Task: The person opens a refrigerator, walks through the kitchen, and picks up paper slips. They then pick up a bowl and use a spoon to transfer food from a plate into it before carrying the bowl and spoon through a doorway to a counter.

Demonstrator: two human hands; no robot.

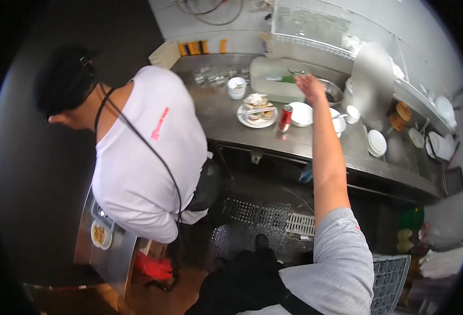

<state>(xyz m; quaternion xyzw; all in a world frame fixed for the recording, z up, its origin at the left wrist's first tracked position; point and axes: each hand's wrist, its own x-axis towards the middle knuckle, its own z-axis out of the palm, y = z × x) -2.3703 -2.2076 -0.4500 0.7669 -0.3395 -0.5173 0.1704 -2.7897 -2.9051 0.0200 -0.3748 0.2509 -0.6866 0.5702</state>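
Note:
My right hand [311, 87] reaches out over the steel counter, at the right end of a pale plastic tub [273, 93]. Its fingers look stretched out, and I see nothing held in them. Some cutlery [295, 72] and a green item [288, 79] lie in the tub, just left of the fingertips. A metal bowl [332, 93] is partly hidden behind the hand. Below it on the counter are a white bowl [301, 116], a red can [285, 118] standing upright, and a white plate [248, 118] with stacked small dishes and crumpled waste. My left hand is out of view.
A co-worker in a white shirt [147, 152] stands at my left, turned away. Stacked white bowls [237, 88] and glasses [210, 76] occupy the counter's left part. Small plates [377, 143] lie at right. A grey rack [390, 283] stands beside me; a perforated mat [250, 210] covers the floor.

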